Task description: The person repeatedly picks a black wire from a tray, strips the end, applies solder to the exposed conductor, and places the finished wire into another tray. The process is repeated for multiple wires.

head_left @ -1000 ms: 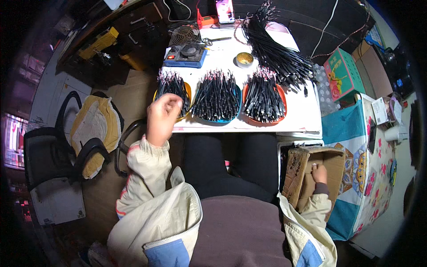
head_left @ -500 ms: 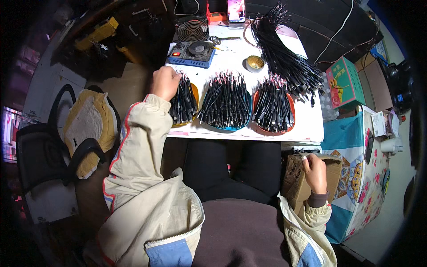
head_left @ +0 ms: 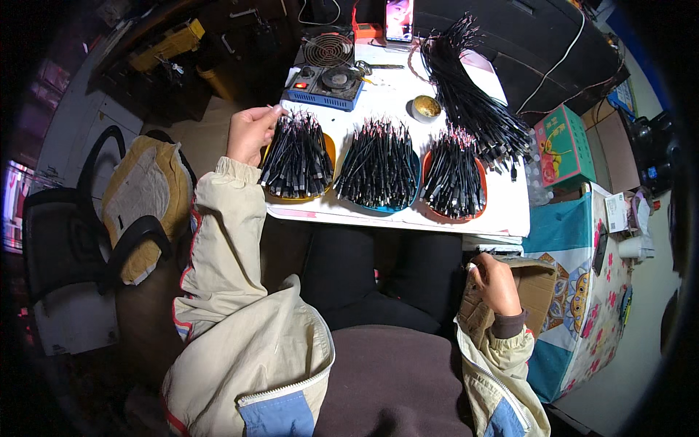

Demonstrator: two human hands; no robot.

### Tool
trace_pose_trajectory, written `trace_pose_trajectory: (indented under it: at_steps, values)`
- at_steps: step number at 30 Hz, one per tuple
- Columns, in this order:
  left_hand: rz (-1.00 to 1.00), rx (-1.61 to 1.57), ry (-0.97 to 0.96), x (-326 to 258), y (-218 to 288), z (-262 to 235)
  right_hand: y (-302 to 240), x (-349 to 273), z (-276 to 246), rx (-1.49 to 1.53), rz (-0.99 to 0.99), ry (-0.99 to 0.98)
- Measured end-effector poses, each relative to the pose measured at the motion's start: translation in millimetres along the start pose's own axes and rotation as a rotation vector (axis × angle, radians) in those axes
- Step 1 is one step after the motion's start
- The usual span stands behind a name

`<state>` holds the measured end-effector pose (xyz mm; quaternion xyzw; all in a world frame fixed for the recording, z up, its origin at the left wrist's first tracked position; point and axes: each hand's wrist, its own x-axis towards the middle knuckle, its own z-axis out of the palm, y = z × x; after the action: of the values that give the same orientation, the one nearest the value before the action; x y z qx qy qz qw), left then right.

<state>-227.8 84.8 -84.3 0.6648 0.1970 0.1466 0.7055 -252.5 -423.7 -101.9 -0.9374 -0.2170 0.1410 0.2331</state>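
My left hand (head_left: pixel 251 132) is closed in a pinch at the wire ends of the left bundle of black cables (head_left: pixel 297 156), which lies in a yellow tray (head_left: pixel 330 149). What its fingertips hold is too small to make out. Low on the right, my right hand (head_left: pixel 499 285) is closed, thumb against fingers, above an open cardboard box (head_left: pixel 535 295); anything in it is hidden. Beside the left bundle, more short black cables (head_left: pixel 375 167) fill a blue tray (head_left: pixel 416 178), and others (head_left: pixel 453 178) fill an orange-red tray (head_left: pixel 482 186). Their bare ends point away from me.
Behind the trays stand a blue-sided heating device (head_left: pixel 324 95), a fan (head_left: pixel 328 49), a round tin (head_left: pixel 425 108) and a lit phone (head_left: pixel 399 20). A long cable bundle (head_left: pixel 470 95) lies at the table's back right. A padded chair (head_left: pixel 142 197) is at left, a green-and-pink carton (head_left: pixel 564 149) at right.
My left hand has shifted left along the edge of the left bundle, its fingertips now in plainer view. My right hand has moved left over the cardboard box. The whole view has shifted slightly.
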Motion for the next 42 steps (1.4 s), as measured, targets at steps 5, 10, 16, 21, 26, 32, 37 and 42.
trace_pose_trajectory:
  at_steps: [5,10,16,21,26,32,37,42]
  values:
    - [0.145,-0.348,0.002,-15,29,11,-28,-4,-16,0.048,-0.022,-0.037]
    - [0.147,-0.479,-0.374,-69,50,25,-88,20,-29,0.235,-0.356,-0.115]
    - [-0.031,-0.414,-0.201,-132,11,57,-151,125,-9,0.167,-0.760,0.043]
    - [-0.126,-0.505,-0.175,-156,-12,49,-178,197,-1,-0.230,-0.972,0.013]
    - [-0.161,-0.519,-0.181,-160,-22,44,-183,223,3,-0.636,-1.153,0.004]
    - [-0.191,-0.570,-0.197,-158,-25,48,-175,234,5,-0.463,-1.259,0.023]
    - [-0.195,-0.648,-0.199,-159,-22,53,-169,228,-11,-0.086,-1.075,-0.099]
    - [-0.204,-0.561,-0.178,-160,-12,71,-167,167,-29,0.042,-0.942,0.018]
